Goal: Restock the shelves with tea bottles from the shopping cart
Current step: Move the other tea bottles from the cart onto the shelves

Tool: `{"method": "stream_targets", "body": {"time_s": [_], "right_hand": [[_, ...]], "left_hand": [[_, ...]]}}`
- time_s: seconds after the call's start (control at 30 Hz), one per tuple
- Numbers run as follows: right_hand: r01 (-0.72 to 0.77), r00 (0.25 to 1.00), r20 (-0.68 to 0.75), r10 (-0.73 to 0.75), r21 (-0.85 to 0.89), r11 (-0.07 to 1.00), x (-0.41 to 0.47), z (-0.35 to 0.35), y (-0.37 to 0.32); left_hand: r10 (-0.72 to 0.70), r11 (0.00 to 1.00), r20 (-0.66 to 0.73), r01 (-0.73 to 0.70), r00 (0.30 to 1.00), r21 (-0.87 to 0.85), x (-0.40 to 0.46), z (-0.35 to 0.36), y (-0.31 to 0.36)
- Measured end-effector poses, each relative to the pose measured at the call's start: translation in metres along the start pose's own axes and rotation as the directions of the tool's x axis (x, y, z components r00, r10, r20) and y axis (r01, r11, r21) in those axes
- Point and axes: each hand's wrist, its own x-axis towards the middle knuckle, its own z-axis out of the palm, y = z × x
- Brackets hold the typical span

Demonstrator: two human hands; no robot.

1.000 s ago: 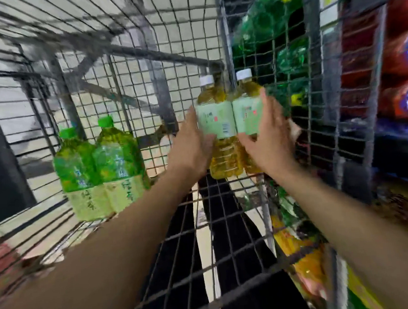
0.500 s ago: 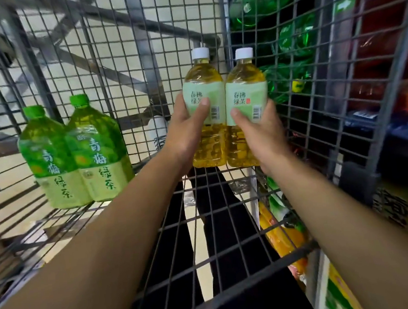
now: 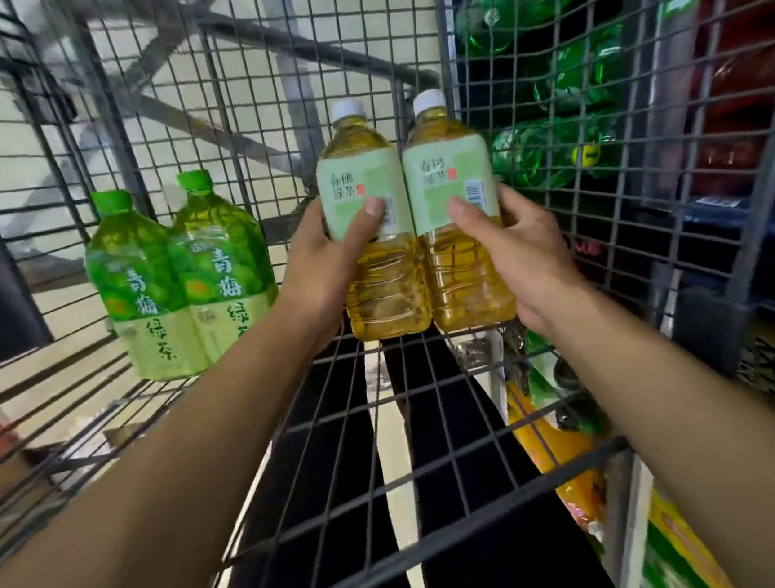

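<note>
A: Status on the hands?

B: Left hand [image 3: 327, 271] grips the left white-capped bottle [image 3: 372, 220], thumb across the pale green label, fingers wrapped behind. Right hand [image 3: 525, 253] grips the right white-capped bottle [image 3: 456, 212] the same way, thumb on the label just under the barcode.

A: Bottles relative to each other?

B: Side by side, upright, labels touching. Both hold amber tea. Bases sit right at the wire floor of the shopping cart [image 3: 390, 457]; can't tell if they rest on it or hang just above.

A: Where in the cart?

B: Far end, near the right-hand corner, close to the cart's right wire wall.

A: Anything else in there?

B: Two green-capped bottles [image 3: 178, 279], green labels with big characters, standing together on the cart floor at the left. They lean slightly and touch each other. Well apart from the held pair, nobody touching them.

A: Shelves?

B: Shelf unit [image 3: 675, 175] visible through the right wire wall. Green plastic bottles [image 3: 546, 153] lie on it, behind the mesh. Red packaging further right, blurred, can't read it.

A: Below the cart?

B: Dark trouser legs [image 3: 332, 439] show through the wire floor, pale tiled ground between them. Some yellow and green packs [image 3: 556, 419] low on the right, too blurred to identify.
</note>
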Motion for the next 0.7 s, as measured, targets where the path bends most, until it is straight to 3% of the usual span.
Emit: {"method": "stream_targets", "body": {"time_s": [0.2,0.43,0.7], "right_hand": [[0.037,0.999,-0.035,-0.031,0.203,0.978,-0.077,0.01,-0.032],[0.119,0.993,-0.04,-0.113,0.339,0.933,-0.204,-0.002,-0.062],[0.249,0.968,-0.082,-0.236,0.422,0.872,-0.308,-0.03,-0.044]], "left_hand": [[0.113,0.992,0.007,-0.114,0.994,0.063,-0.068,-0.012,0.057],[0.179,0.966,0.171,-0.206,0.969,0.155,-0.181,-0.022,0.122],[0.254,0.925,0.238,-0.307,0.937,0.225,-0.283,-0.009,0.121]]}}
